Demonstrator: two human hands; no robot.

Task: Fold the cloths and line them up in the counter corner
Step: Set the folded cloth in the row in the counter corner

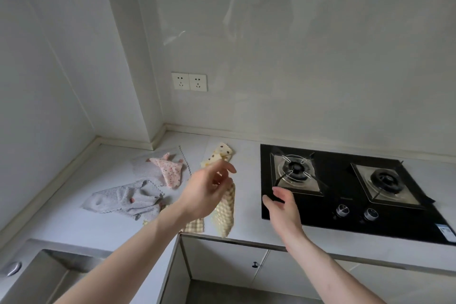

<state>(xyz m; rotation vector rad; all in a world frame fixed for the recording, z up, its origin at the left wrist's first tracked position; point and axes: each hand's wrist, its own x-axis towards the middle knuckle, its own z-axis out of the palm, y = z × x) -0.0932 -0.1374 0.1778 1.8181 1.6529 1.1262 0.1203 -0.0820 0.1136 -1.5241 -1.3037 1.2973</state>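
Though half-hidden, left hand (pixel 206 187) seemingly pinches yellow cloth (pixel 224 215).

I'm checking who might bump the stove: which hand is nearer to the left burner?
Right. The right hand hovers open over the hob's front-left corner, just below the left burner. The left hand is farther left over the counter, holding the yellow waffle cloth.

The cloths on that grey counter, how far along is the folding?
Nothing looks folded or lined up yet. The left hand holds up a pale yellow waffle-textured cloth; the right hand hovers open. Still lying crumpled: the grey dotted cloth, the pink floral cloth and the yellow polka-dot cloth.
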